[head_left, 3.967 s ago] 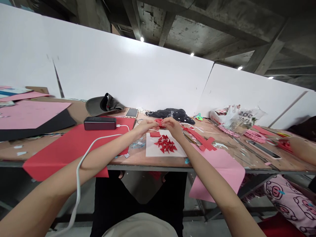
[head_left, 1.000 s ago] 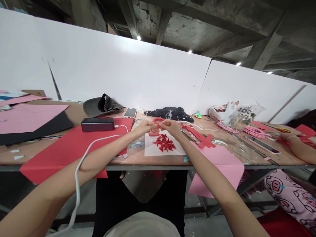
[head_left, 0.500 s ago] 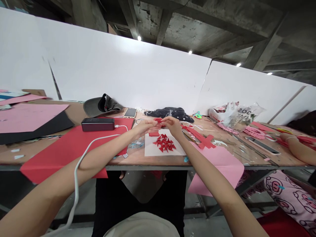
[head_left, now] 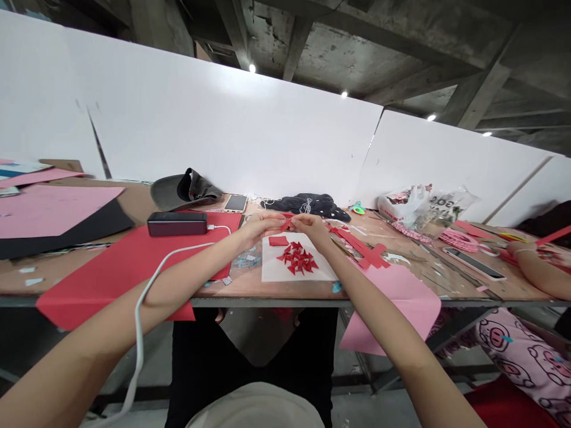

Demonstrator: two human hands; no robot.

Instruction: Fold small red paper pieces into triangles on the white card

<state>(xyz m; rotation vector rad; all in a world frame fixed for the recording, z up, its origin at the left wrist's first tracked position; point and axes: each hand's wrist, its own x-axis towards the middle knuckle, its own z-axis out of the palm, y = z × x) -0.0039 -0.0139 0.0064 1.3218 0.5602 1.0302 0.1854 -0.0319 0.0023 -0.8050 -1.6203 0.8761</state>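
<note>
Over a white sheet point(head_left: 272, 270), left hand point(head_left: 261, 227) and right hand point(head_left: 310, 227) pinching red paper point(head_left: 286, 222), black box point(head_left: 176, 224) nearby.

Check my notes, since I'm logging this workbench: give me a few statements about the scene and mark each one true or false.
1. The left hand and right hand pinch a small red paper piece between them. True.
2. The folded red triangles lie on a pink sheet. False: they lie on a white sheet.
3. A small red square lies on that white sheet. True.
4. A white cable is plugged into the black box. True.
5. The right hand holds a mobile phone. False: the phone lies on the wooden table top, beyond the hands.
</note>
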